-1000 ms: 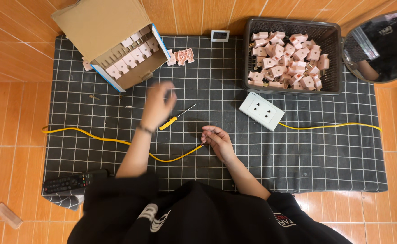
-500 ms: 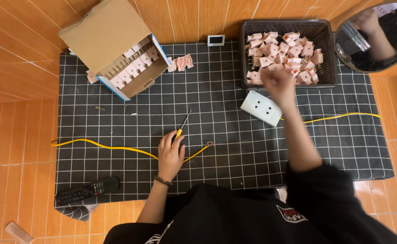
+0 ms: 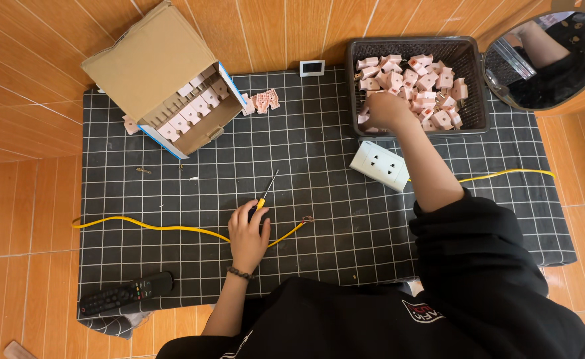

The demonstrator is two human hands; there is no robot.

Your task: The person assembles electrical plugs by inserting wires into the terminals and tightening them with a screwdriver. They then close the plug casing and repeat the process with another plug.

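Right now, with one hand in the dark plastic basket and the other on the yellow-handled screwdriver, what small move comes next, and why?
Probably close the right hand on one small pink-and-white plug part and lift it out of the dark plastic basket. That hand already rests among the parts, while the left hand covers the yellow-handled screwdriver beside the yellow wire.

A matt black cloth mat [image 3: 319, 199] with a white grid covers glossy wood-look floor [image 3: 19, 219]. The basket [image 3: 473, 86] at 1 o'clock is dark perforated plastic holding smooth pale plastic parts [image 3: 432, 76]. The box [image 3: 152, 63] at 11 o'clock is rough matt cardboard.
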